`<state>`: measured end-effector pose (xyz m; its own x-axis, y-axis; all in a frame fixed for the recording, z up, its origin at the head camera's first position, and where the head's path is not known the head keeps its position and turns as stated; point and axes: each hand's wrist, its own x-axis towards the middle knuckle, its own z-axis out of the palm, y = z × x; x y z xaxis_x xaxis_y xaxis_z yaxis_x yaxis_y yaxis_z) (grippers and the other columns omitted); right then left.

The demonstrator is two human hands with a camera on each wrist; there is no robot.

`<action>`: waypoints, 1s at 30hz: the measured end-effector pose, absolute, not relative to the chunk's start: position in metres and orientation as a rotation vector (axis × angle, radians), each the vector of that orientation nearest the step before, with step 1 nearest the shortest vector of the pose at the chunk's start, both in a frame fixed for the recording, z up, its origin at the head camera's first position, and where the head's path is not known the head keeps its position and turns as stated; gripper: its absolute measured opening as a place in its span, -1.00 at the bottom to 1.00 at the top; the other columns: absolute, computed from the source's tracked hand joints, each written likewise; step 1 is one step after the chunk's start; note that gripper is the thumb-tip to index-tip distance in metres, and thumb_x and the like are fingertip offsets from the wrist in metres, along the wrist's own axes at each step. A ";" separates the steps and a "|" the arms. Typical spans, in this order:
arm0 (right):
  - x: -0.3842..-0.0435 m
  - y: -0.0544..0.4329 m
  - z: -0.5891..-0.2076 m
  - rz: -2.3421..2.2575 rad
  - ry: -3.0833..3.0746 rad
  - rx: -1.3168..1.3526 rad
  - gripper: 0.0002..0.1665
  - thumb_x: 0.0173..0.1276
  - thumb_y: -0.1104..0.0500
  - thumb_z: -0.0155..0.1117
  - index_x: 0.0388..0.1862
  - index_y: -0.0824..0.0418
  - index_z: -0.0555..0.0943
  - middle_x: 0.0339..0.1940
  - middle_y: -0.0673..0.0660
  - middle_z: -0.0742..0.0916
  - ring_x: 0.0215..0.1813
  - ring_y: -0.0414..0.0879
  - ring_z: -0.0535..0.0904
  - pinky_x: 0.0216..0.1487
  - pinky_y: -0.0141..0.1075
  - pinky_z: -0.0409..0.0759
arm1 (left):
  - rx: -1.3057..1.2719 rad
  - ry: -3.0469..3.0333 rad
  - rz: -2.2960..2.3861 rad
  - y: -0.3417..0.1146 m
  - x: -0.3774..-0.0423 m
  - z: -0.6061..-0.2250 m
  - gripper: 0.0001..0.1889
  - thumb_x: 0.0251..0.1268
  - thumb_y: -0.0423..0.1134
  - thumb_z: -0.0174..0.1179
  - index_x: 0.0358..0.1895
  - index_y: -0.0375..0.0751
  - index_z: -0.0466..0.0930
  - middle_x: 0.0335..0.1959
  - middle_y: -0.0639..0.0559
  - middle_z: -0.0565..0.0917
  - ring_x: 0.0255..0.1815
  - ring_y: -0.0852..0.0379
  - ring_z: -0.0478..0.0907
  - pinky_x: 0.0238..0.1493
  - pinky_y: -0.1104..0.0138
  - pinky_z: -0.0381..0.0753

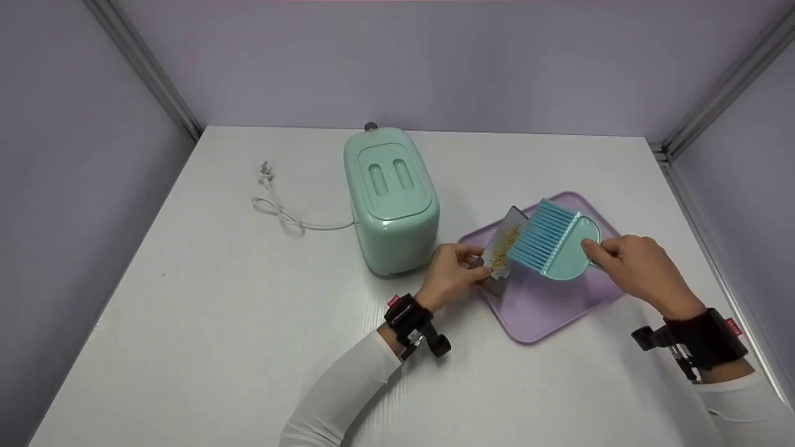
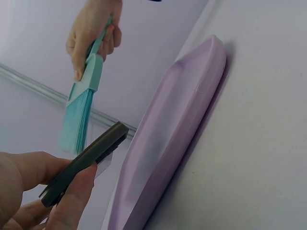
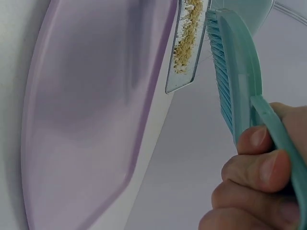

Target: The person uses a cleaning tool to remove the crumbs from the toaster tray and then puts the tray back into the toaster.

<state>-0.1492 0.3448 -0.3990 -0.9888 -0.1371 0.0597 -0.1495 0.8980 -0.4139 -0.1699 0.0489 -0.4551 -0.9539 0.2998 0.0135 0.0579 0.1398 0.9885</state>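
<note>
My left hand (image 1: 453,273) pinches one end of a small shallow clear tray (image 1: 517,215) with dark edges and tan crumbs (image 1: 506,248) in it. The left wrist view shows thumb and fingers on its dark end (image 2: 86,160). My right hand (image 1: 646,273) grips a teal hand brush (image 1: 571,251) by its handle, the blue bristles (image 1: 540,236) right beside the crumbs. From the right wrist view, the bristle tips (image 3: 211,21) are close to the small tray's edge; whether they touch cannot be told. Both are held above a lavender tray (image 1: 546,310).
A mint-green toaster (image 1: 391,192) with a lid over its top stands left of the lavender tray, close to my left hand. Its white cord (image 1: 323,227) and plug (image 1: 266,174) lie on the white table (image 1: 217,310). Grey walls (image 1: 435,62) enclose the back and sides.
</note>
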 end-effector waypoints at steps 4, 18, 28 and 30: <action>-0.154 0.335 -0.399 0.633 -3.040 0.289 -0.37 0.26 -0.26 -0.09 -0.85 0.09 0.29 -0.83 -0.07 0.29 -0.70 -0.17 0.17 -0.69 -0.33 0.06 | 0.365 2.249 1.898 0.051 -0.175 -0.465 -0.67 -0.11 -0.42 0.30 -0.16 -0.35 0.59 -0.46 -0.01 0.59 -0.44 0.19 0.49 -0.48 0.39 0.52; -0.165 0.324 -0.401 0.592 -3.101 0.424 -0.38 0.28 -0.24 -0.08 -0.87 0.07 0.28 -0.84 -0.10 0.21 -0.74 -0.22 0.10 -0.73 -0.38 0.04 | 0.421 2.266 1.868 0.057 -0.179 -0.474 -0.67 -0.14 -0.34 0.33 -0.17 -0.23 0.61 -0.42 0.11 0.60 -0.41 0.24 0.51 -0.45 0.40 0.53; -0.169 0.336 -0.399 0.538 -3.127 0.406 -0.37 0.29 -0.23 -0.10 -0.87 0.09 0.22 -0.85 -0.10 0.19 -0.74 -0.23 0.05 -0.73 -0.39 0.00 | 0.497 2.240 1.896 0.054 -0.178 -0.473 -0.68 -0.10 -0.35 0.33 -0.17 -0.26 0.61 -0.48 0.09 0.60 -0.49 0.23 0.52 -0.50 0.39 0.54; -0.171 0.339 -0.399 0.516 -3.127 0.400 -0.36 0.29 -0.23 -0.10 -0.87 0.09 0.23 -0.85 -0.09 0.20 -0.74 -0.23 0.06 -0.72 -0.38 0.02 | 0.494 2.232 1.895 0.053 -0.178 -0.473 -0.69 -0.10 -0.35 0.32 -0.17 -0.26 0.61 -0.48 0.09 0.60 -0.49 0.23 0.52 -0.50 0.39 0.54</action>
<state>-0.1706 0.3389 -0.3994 -0.9672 -0.2538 -0.0118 -0.2366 0.9164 -0.3229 -0.1779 0.0526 -0.4730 -0.9303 0.3575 0.0821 0.1390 0.1364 0.9809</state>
